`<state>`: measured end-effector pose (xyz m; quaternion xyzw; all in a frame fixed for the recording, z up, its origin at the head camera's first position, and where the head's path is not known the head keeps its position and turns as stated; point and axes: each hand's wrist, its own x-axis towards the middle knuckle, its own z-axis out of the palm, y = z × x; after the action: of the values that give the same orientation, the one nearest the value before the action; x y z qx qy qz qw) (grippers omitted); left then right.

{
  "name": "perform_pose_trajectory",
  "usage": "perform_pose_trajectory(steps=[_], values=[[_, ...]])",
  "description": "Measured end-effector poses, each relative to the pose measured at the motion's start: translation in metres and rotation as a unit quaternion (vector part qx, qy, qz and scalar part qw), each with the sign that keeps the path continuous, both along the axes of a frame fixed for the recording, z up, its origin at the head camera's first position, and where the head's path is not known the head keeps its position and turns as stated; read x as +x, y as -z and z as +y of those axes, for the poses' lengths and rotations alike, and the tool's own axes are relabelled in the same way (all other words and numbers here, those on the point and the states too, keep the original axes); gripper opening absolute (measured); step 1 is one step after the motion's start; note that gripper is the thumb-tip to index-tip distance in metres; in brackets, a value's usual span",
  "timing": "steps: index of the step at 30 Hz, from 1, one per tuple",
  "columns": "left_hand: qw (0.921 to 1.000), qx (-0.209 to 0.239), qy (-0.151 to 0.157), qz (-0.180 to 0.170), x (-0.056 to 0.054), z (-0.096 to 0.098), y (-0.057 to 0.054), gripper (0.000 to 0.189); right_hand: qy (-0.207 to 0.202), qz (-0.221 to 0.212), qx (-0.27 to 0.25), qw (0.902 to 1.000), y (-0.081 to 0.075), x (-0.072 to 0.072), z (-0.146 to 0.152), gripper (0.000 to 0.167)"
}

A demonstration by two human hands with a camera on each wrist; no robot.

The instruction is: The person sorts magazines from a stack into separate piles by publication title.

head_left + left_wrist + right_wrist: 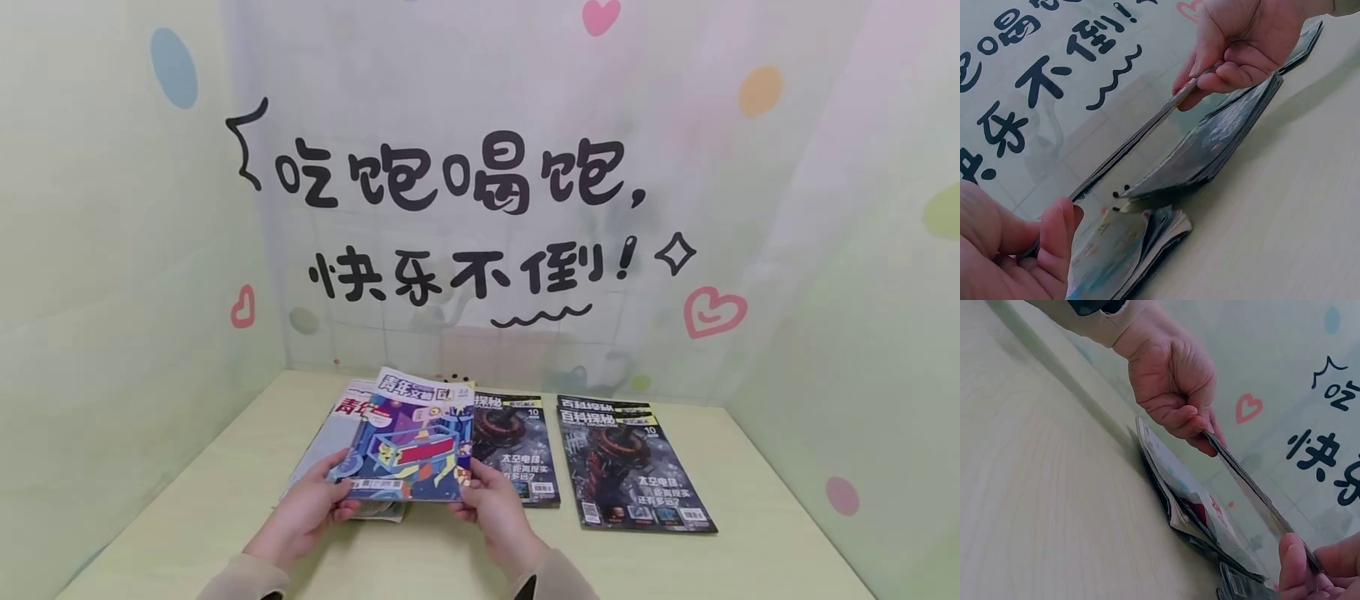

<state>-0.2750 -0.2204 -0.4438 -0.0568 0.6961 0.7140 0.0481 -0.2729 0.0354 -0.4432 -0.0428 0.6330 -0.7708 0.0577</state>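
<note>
A purple-and-blue illustrated magazine is held up off the table, tilted, by both hands. My left hand pinches its lower left corner, thumb on top and fingers beneath. At the lower right corner my right hand grips it the same way. Seen edge-on in the left wrist view, the held magazine is thin and apart from the pile below. Behind and under it lies a pale-covered magazine with red title letters, partly hidden, on other magazines in an uneven pile.
Dark-covered magazines lie right of the held one, partly covered by it. Farther right is another stack of dark magazines with the same cover. The pale wooden table meets printed curtain walls at the back and sides.
</note>
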Motion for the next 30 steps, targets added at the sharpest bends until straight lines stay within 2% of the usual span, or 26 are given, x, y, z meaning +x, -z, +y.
perform_pose_trajectory(steps=[5,9,14,19,24,27,30], values=[[0.9996,-0.016,-0.007,-0.021,0.002,-0.028,0.001,0.060,-0.034,0.007,-0.005,0.9994,-0.002,-0.004,-0.021,0.060],[0.9991,-0.021,-0.007,-0.036,0.003,-0.047,0.003,0.060,-0.053,-0.003,-0.010,0.9986,0.000,-0.003,-0.036,0.059],[0.9986,-0.031,0.000,-0.043,0.007,-0.063,0.010,0.060,-0.067,-0.007,-0.001,0.9977,0.008,0.001,-0.050,0.053],[0.9976,-0.050,0.000,-0.048,0.011,-0.072,0.014,0.057,-0.060,0.004,0.060,0.9964,0.012,0.005,-0.059,0.051],[0.9929,-0.113,-0.002,-0.038,0.010,-0.077,0.014,0.054,-0.062,0.029,0.144,0.9872,0.013,0.006,-0.065,0.045],[0.9881,-0.150,-0.006,-0.034,0.008,-0.079,0.014,0.054,-0.065,0.018,0.185,0.9804,0.015,0.005,-0.070,0.044],[0.9848,-0.171,-0.009,-0.030,0.005,-0.081,0.017,0.055,-0.067,0.004,0.204,0.9766,0.018,0.003,-0.073,0.046]])
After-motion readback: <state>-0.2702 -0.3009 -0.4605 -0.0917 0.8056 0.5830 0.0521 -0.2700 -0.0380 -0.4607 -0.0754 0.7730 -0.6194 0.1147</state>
